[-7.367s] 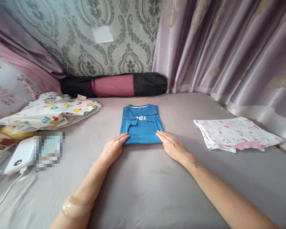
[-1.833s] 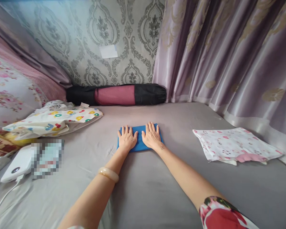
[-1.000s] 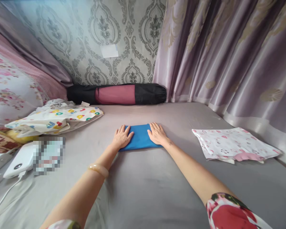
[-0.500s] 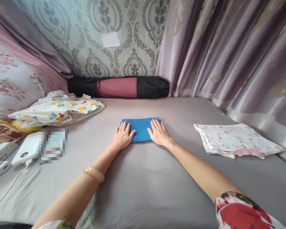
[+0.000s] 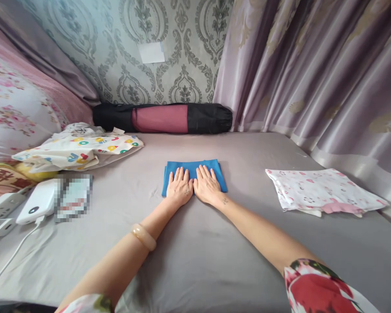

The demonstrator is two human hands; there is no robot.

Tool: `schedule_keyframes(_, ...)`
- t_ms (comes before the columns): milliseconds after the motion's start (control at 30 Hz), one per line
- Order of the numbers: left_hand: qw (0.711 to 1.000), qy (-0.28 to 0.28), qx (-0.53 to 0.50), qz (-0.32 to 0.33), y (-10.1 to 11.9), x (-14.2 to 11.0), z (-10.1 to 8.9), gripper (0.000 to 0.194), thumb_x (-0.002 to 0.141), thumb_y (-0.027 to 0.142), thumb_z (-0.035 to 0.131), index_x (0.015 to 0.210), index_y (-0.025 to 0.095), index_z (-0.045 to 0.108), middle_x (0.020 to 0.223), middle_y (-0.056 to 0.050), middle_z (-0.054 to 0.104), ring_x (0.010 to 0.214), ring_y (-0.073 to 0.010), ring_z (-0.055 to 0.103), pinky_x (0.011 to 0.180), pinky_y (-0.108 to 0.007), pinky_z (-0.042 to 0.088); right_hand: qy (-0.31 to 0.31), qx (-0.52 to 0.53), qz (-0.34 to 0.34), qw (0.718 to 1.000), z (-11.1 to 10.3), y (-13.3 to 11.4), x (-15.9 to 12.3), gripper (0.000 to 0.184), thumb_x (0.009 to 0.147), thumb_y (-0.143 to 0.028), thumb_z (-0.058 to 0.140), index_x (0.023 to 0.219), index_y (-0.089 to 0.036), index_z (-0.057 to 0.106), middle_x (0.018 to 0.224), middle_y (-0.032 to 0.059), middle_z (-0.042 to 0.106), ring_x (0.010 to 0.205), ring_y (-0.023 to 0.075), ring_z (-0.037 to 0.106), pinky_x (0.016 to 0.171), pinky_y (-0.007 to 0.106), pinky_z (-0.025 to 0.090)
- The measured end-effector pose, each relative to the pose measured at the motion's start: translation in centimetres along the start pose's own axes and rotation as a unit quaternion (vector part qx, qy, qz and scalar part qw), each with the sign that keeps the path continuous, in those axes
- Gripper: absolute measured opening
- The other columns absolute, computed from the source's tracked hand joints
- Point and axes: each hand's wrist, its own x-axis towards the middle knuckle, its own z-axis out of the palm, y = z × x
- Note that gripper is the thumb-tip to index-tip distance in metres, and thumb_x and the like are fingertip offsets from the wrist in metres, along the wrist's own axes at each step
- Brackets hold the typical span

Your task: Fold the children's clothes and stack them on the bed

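A blue folded cloth point(image 5: 192, 165) lies flat on the grey bed sheet point(image 5: 195, 243), straight in front of me. My left hand point(image 5: 180, 186) rests palm down on its left half, fingers stretched out. On the right half lies my right hand point(image 5: 207, 184), also flat with the fingers extended. The two thumbs are side by side near the middle of the cloth. Neither hand grips anything. The palms hide the cloth's near middle part, while its corners show at both sides.
A folded white cloth with pink prints point(image 5: 322, 191) lies to the right. Leftward are a patterned cloth point(image 5: 84, 150), a white power bank point(image 5: 39, 202) with a cable, and a power strip point(image 5: 4, 206). A black and maroon roll bag point(image 5: 159, 118) lies along the wall.
Both hands have slid inward from the cloth's left and right edges to its middle. More of the cloth's side edges show now, and it stays in place.
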Motion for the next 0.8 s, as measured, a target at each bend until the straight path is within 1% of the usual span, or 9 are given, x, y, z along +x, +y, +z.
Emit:
schedule_keyframes(67,1.0,-0.005,-0.001,-0.006,0.0,-0.1,0.4,0.06,0.098,0.037,0.02,0.147,0.006,0.034,0.156,-0.017,0.029,0.146,-0.0276,0.02,0.119,-0.048,0.014,-0.003,0.003,0.003,1.0,0.5,0.1,-0.1,0.06,0.096,-0.031,0.026,0.148,-0.001,0.032,0.157,0.0158,0.024,0.146,0.026,0.017,0.118,0.043,0.008)
schedule_keyframes(167,1.0,-0.006,-0.002,-0.005,-0.1,-0.1,0.5,0.06,0.098,0.037,0.019,0.147,0.007,0.034,0.156,-0.016,0.028,0.147,-0.0275,0.019,0.119,-0.048,0.013,-0.003,0.007,0.004,1.0,0.7,0.2,-0.1,0.061,0.096,-0.031,0.026,0.148,-0.001,0.032,0.157,0.0156,0.024,0.146,0.026,0.017,0.118,0.043,0.007)
schedule_keyframes(267,1.0,-0.015,-0.002,-0.008,-0.1,0.0,0.1,0.06,0.098,0.038,0.02,0.147,0.008,0.034,0.156,-0.016,0.028,0.147,-0.0276,0.019,0.119,-0.049,0.014,-0.014,0.013,0.006,1.0,0.5,0.2,0.1,0.061,0.096,-0.031,0.026,0.148,0.0,0.031,0.157,0.0159,0.024,0.146,0.0262,0.016,0.118,0.044,0.008)
schedule_keyframes(367,0.999,-0.031,-0.005,-0.011,0.0,0.5,-0.5,0.06,0.097,0.037,0.02,0.147,0.007,0.033,0.156,-0.018,0.028,0.146,-0.0296,0.02,0.117,-0.052,0.016,-0.022,0.017,0.007,1.0,-0.2,0.2,0.6,0.061,0.095,-0.03,0.026,0.148,0.0,0.031,0.157,0.0161,0.023,0.146,0.0268,0.015,0.118,0.046,0.007)
schedule_keyframes(433,1.0,-0.016,-0.003,-0.01,0.0,1.0,-0.7,0.059,0.097,0.036,0.02,0.147,0.007,0.034,0.156,-0.018,0.027,0.146,-0.03,0.019,0.117,-0.054,0.015,-0.016,0.013,0.002,1.0,-0.5,0.2,1.1,0.06,0.095,-0.029,0.026,0.148,-0.001,0.032,0.158,0.0159,0.022,0.146,0.0268,0.014,0.118,0.048,0.006)
schedule_keyframes(533,1.0,0.009,0.001,-0.005,-0.2,1.7,-0.5,0.058,0.097,0.035,0.021,0.147,0.011,0.036,0.157,-0.015,0.027,0.147,-0.0283,0.018,0.118,-0.053,0.011,-0.013,0.005,-0.013,1.0,-0.6,0.4,1.7,0.059,0.095,-0.029,0.027,0.149,-0.004,0.032,0.158,0.014,0.021,0.147,0.0254,0.013,0.118,0.048,0.005)
schedule_keyframes(633,1.0,-0.016,-0.011,-0.01,-0.4,2.0,0.1,0.058,0.097,0.037,0.02,0.148,0.014,0.036,0.156,-0.013,0.029,0.146,-0.0275,0.021,0.118,-0.052,0.013,-0.026,0.008,-0.019,0.999,-0.1,0.7,1.8,0.058,0.096,-0.03,0.026,0.149,-0.006,0.033,0.157,0.0124,0.024,0.146,0.0241,0.016,0.118,0.046,0.006)
schedule_keyframes(800,0.999,-0.035,-0.016,-0.011,-0.4,2.0,0.3,0.06,0.097,0.037,0.018,0.149,0.011,0.033,0.157,-0.015,0.026,0.146,-0.0285,0.02,0.118,-0.053,0.012,-0.031,0.018,-0.018,0.999,0.4,0.9,1.7,0.059,0.096,-0.03,0.025,0.149,-0.006,0.033,0.157,0.0128,0.025,0.146,0.0248,0.018,0.118,0.047,0.006)
